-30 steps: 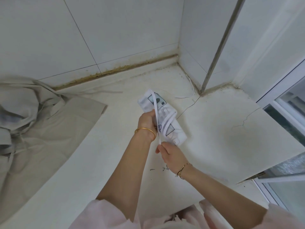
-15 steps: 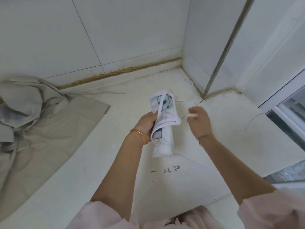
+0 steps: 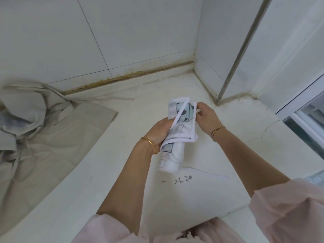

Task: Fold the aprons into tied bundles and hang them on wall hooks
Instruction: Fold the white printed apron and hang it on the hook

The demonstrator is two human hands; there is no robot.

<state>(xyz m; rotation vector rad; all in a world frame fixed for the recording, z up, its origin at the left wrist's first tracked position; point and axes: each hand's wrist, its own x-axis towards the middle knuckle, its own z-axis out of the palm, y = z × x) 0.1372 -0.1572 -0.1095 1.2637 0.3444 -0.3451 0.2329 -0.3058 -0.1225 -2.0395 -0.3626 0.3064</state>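
Left hand (image 3: pixel 160 133) curled round the rolled white printed cloth apron (image 3: pixel 172 151), steadying it above the pale stone surface (image 3: pixel 105 172), short of its far corner. Right hand (image 3: pixel 206 116) pinches the white tie strap (image 3: pixel 181 111) at the roll's top; I judge it is tensioning the strap for knotting.

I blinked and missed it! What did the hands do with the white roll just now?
The right hand came up from the lower end of the rolled white apron to its top end, where it now pinches the white strap. The roll swung from slanted to nearly upright. The left hand kept gripping its middle, and the beige apron stayed crumpled at the left.
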